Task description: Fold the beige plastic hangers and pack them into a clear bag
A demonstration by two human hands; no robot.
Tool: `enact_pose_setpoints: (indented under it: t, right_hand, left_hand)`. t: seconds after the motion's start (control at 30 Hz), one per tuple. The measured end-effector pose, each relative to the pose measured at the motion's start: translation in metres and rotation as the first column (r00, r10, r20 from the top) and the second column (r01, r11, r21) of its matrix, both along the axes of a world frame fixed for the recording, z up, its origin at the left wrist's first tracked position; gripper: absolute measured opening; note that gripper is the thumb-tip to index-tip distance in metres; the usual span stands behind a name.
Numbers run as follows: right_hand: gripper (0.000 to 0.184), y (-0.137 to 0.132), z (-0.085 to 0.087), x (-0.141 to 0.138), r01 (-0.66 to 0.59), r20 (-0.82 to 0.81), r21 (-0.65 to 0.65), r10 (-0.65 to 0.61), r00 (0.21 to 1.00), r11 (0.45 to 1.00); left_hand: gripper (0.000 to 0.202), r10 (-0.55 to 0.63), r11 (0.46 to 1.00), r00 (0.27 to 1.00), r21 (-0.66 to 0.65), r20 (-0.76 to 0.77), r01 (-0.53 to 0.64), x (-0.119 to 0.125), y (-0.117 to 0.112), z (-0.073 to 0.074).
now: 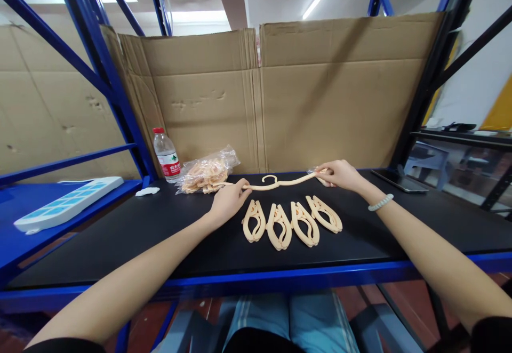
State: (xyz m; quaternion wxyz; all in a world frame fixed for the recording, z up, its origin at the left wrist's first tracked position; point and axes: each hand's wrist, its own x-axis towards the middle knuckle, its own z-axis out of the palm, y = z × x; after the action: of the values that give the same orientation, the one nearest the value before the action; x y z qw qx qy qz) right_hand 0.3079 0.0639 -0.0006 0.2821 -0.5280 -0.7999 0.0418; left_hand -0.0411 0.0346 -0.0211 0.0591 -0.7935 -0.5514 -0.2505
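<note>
A cream plastic folding hanger (286,183) is stretched out above the black tabletop, its hook pointing up and away from me. My left hand (231,201) pinches the hanger's left arm, and my right hand (341,176) grips the right end. Several folded hangers (279,227) of the same kind lie in a row on the table just in front of me, below the held one. Behind my left hand sits a clear plastic bag (210,170) with more cream hangers in it. A small cream item in plastic shows partly behind my right fingers.
A water bottle (166,155) with a red cap stands at the back left, beside a small white object (148,191). A dark phone-like slab (400,180) lies at the right. Cardboard panels (344,91) close off the back. A white-and-blue tray (70,203) rests on the left shelf.
</note>
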Motion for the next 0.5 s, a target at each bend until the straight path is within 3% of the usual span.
enact_pose_setpoints:
  t: [0.2,0.37,0.5]
  right_hand:
    - [0.031,0.003,-0.007,-0.006,-0.141,-0.308,-0.102,0.104,0.946,0.985]
    - [0.039,-0.001,-0.009,-0.014,-0.242,-0.545,-0.182,0.107,0.832,0.953]
    - [0.040,0.003,-0.017,-0.018,-0.251,-0.696,-0.139,0.086,0.713,0.958]
  left_hand:
    - [0.019,-0.195,0.980,0.971,-0.012,0.138,0.199,0.006,-0.006,0.001]
    - [0.024,-0.249,0.967,0.930,0.013,0.272,0.255,0.005,-0.004,0.002]
    - [0.031,-0.225,0.955,0.794,-0.034,0.564,0.295,0.006,0.000,0.000]
